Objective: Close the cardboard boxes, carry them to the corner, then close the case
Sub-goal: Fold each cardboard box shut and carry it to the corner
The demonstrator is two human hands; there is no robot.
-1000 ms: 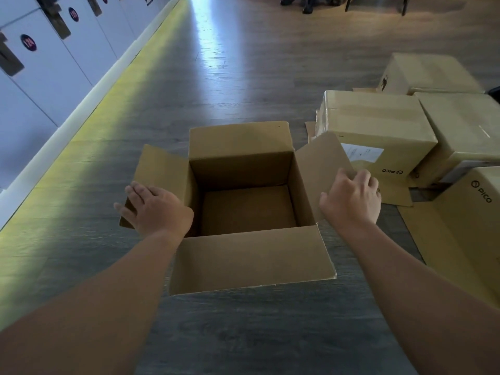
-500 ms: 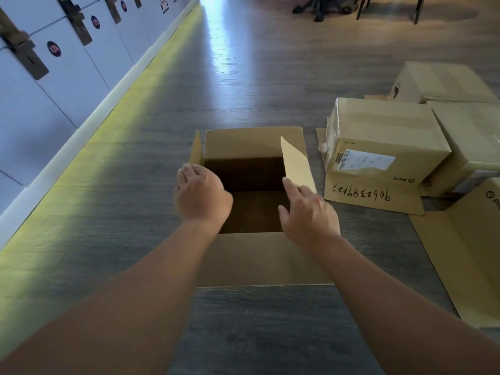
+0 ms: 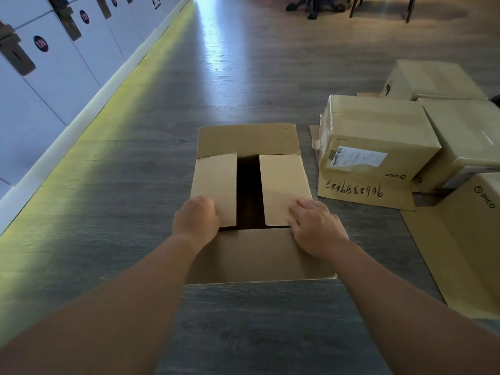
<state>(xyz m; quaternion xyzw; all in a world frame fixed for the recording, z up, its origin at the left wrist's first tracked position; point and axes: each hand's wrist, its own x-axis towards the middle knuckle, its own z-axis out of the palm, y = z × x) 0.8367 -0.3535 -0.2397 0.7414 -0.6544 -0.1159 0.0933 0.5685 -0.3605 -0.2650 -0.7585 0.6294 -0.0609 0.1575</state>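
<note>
Cardboard box [image 3: 251,201] on the grey floor [image 3: 167,147], two side flaps folded in, two end flaps out. Left hand [image 3: 196,221] curls over one flap's edge; right hand [image 3: 315,228] presses flat, fingers straight. Four sealed boxes [image 3: 376,136] stand beside.
</note>
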